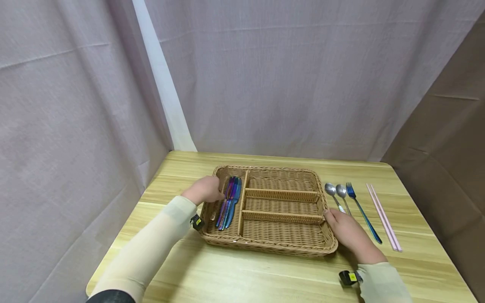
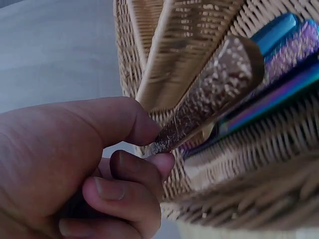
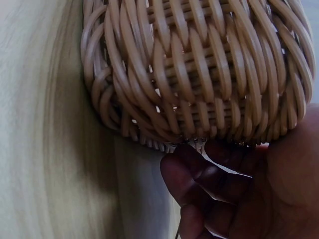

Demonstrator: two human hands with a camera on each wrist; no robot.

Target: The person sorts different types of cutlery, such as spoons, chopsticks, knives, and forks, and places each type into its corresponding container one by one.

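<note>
My left hand (image 1: 206,189) reaches into the left compartment of a wicker cutlery basket (image 1: 280,215). Its thumb and finger pinch a piece of cutlery with a speckled, copper-brown handle (image 2: 214,84); the far end is hidden, so its kind cannot be told. Beside it, several shiny blue-purple knives (image 1: 232,204) lie lengthwise in that compartment. My right hand (image 1: 350,231) holds the basket's right side, thumb on the rim. In the right wrist view its curled fingers (image 3: 187,174) are under the woven edge (image 3: 199,99).
Right of the basket lie two spoons (image 1: 341,191), a blue fork (image 1: 363,212) and a pair of pink chopsticks (image 1: 384,219) on the wooden table (image 1: 242,277). Dividers (image 1: 282,216) split the basket's right part into three compartments. Grey curtains (image 1: 265,84) stand behind the table.
</note>
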